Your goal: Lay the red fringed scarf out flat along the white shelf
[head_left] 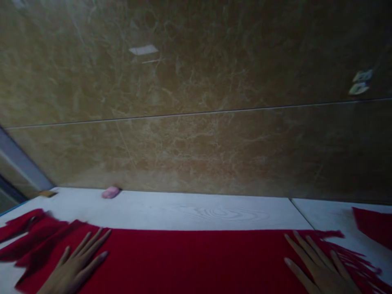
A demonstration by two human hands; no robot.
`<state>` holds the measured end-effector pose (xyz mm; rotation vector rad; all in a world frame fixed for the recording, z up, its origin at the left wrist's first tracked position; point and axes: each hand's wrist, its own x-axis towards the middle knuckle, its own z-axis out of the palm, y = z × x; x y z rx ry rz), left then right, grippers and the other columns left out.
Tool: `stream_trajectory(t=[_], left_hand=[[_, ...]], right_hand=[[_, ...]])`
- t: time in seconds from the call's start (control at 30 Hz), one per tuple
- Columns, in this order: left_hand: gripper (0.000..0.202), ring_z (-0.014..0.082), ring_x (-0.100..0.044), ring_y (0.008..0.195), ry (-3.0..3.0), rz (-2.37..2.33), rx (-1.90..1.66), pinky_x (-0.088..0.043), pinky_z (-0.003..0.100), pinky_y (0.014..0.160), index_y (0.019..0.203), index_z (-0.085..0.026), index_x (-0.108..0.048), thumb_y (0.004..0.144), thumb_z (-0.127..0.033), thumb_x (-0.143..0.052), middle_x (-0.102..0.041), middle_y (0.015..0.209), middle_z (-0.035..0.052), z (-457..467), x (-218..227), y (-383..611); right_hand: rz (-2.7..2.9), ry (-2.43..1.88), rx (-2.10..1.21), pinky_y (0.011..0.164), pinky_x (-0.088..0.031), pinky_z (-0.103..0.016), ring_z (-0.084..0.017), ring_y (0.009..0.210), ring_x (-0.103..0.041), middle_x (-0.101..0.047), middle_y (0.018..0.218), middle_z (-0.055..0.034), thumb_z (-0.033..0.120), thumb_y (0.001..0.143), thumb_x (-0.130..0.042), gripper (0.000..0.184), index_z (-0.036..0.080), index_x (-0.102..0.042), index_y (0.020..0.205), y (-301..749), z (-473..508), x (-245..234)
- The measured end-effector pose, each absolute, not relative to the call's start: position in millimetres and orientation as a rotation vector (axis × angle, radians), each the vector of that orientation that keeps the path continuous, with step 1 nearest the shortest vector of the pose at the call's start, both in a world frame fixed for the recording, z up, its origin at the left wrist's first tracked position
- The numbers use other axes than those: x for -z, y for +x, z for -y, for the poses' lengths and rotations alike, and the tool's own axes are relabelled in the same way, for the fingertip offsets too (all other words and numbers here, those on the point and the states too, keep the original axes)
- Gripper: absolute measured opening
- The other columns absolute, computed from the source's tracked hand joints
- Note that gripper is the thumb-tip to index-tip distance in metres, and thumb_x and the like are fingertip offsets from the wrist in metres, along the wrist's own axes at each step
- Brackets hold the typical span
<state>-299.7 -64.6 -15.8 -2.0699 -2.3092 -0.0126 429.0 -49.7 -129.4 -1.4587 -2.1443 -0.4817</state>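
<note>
Two hands flat, head view: your left hand [73, 265] and right hand [318, 265] lie open, fingers spread, gripping nothing, pressing the red fringed scarf [190, 261] along the tabletop's [199, 210] near edge. Keep palms level, pressure even toward the fringe. Pink eraser-like lump [110, 192] sits at far edge; another red cloth [375, 224] right.
</note>
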Motion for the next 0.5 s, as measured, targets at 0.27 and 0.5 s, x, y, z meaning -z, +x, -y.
stream_trajectory(t=[0.27, 0.5], left_hand=[[0.069, 0.0366, -0.014, 0.158, -2.076, 2.422, -0.086, -0.013, 0.073, 0.121, 0.163, -0.025, -0.027, 0.099, -0.051, -0.027, -0.021, 0.169, 0.007, 66.5, -4.2, -285.6], [0.071, 0.0394, -0.012, 0.158, -2.127, 2.374, -0.073, -0.014, 0.079, 0.116, 0.163, -0.023, -0.025, 0.098, -0.053, -0.028, -0.016, 0.17, 0.0096, 68.0, -3.8, -290.9]], right_hand=[[2.294, -1.38, 0.82, 0.097, -0.038, -0.083, -0.047, 0.14, -0.045, -0.051, 0.155, -0.0002, 0.013, 0.085, -0.041, 0.066, 0.055, -0.066, 0.13, 428.2, 57.5, 117.7], [2.341, -1.701, 0.654, 0.099, -0.042, -0.077, -0.041, 0.14, -0.048, -0.055, 0.153, -0.0023, 0.017, 0.091, -0.031, 0.061, 0.047, -0.071, 0.127, 422.0, 81.0, 108.3]])
